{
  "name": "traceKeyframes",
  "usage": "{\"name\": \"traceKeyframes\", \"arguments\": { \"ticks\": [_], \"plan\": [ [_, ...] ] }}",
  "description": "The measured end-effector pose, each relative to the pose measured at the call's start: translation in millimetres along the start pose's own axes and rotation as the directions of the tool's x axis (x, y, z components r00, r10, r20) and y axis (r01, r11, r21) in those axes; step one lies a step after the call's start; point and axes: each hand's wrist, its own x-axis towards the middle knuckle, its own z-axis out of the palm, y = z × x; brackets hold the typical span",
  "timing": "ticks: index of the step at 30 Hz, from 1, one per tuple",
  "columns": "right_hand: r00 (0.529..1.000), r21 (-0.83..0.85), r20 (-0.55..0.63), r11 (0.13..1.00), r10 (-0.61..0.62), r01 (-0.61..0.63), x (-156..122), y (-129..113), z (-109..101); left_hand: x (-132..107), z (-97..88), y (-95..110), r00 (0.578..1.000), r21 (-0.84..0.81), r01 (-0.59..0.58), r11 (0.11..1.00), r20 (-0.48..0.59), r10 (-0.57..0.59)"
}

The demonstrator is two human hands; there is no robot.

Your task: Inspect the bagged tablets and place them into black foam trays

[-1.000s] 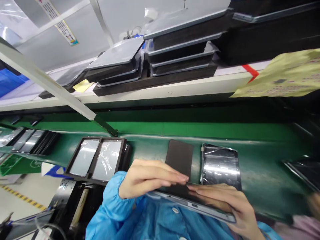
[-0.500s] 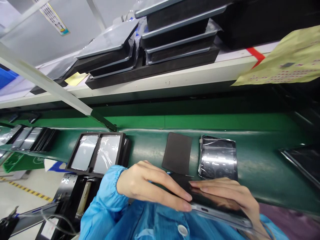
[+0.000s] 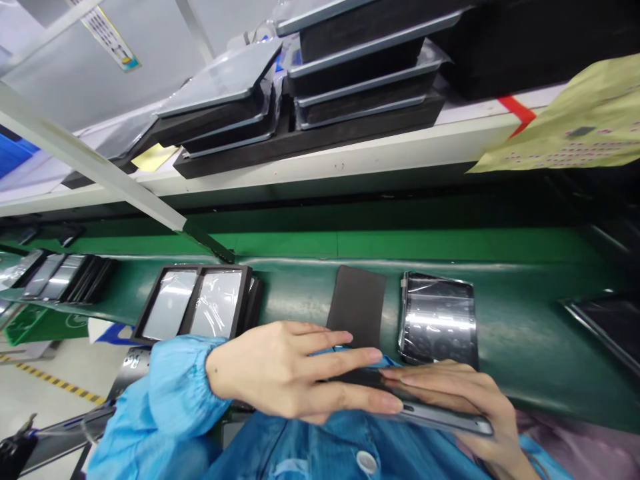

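A tablet [image 3: 445,419] with a glossy black face and a silver edge, a small port slot in it, is held tilted close to my blue smock. My left hand [image 3: 300,370] grips its left part, fingers spread over the face and near edge; the thumb is hidden. On the right side, my right hand [image 3: 465,393] clasps it, fingers lying across the face. Beyond the hands, a dark grey flat pad [image 3: 357,303] lies on the green bench. To its right rests a black panel in clear wrap [image 3: 439,317].
A black tray [image 3: 193,320] with two film-covered panels sits left on the green bench [image 3: 295,287]. Foam trays [image 3: 360,113] with grey panels are stacked on the shelf above. A slanted post [image 3: 120,183] stands at left; another dark panel [image 3: 607,327] lies far right.
The tablet has tipped, so its face shows less and its silver edge is more level. My left hand has turned with its back more toward me, its fingers reaching farther right.
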Motion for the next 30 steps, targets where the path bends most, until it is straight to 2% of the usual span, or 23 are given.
{"name": "traceKeyframes", "arguments": {
  "ticks": [3, 7, 10, 12, 14, 16, 18, 19, 23, 25, 30],
  "plan": [
    [0.998, 0.06, 0.054, 0.998, -0.012, 0.009, 0.2, 0.6, 1.2, 5.5, -4.6, -3.0, 0.998, -0.023, -0.065, 0.998, -0.012, 0.065],
    [0.999, 0.08, 0.029, 0.996, 0.028, -0.031, 1.1, -0.8, 4.8, 13.4, -5.2, -13.1, 0.969, -0.101, -0.203, 0.974, -0.164, 0.185],
    [1.0, 0.122, -0.018, 0.993, 0.011, -0.009, 1.1, -1.0, 7.6, 17.9, -2.3, -18.7, 0.944, -0.098, -0.237, 0.967, -0.259, 0.205],
    [1.0, 0.132, -0.03, 0.991, 0.002, 0.002, 1.1, -0.9, 8.7, 20.7, -0.1, -17.9, 0.941, -0.102, -0.23, 0.968, -0.276, 0.194],
    [0.999, 0.123, -0.044, 0.992, -0.012, 0.017, 1.1, -1.4, 9.4, 23.1, 1.9, -13.5, 0.951, -0.145, -0.18, 0.973, -0.277, 0.135],
    [0.999, 0.105, -0.052, 0.995, 0.01, -0.005, 0.3, -2.4, 9.8, 25.0, 2.9, -7.6, 0.972, -0.249, -0.01, 0.969, -0.229, -0.049],
    [0.996, 0.093, -0.072, 0.995, 0.053, -0.046, -2.3, -2.9, 10.1, 25.6, 2.5, -3.2, 0.968, -0.312, 0.133, 0.941, -0.163, -0.191],
    [0.994, 0.091, -0.077, 0.994, 0.073, -0.066, -4.3, -2.5, 10.2, 25.3, 1.9, -2.4, 0.969, -0.307, 0.143, 0.941, -0.149, -0.196],
    [0.984, 0.047, -0.109, 0.99, 0.138, -0.133, -16.5, 4.5, 9.7, 18.9, 0.3, -8.1, 0.991, -0.161, -0.009, 0.987, -0.132, -0.013],
    [0.974, 0.023, -0.145, 0.985, 0.172, -0.17, -23.1, 9.3, 9.4, 13.3, 3.1, -13.5, 0.995, -0.19, 0.018, 0.982, -0.092, -0.036],
    [0.953, -0.045, -0.199, 0.969, 0.228, -0.241, -31.0, 13.0, 10.0, 0.9, 21.8, -21.4, 0.99, -0.42, 0.087, 0.903, -0.064, -0.124]
  ]
}}
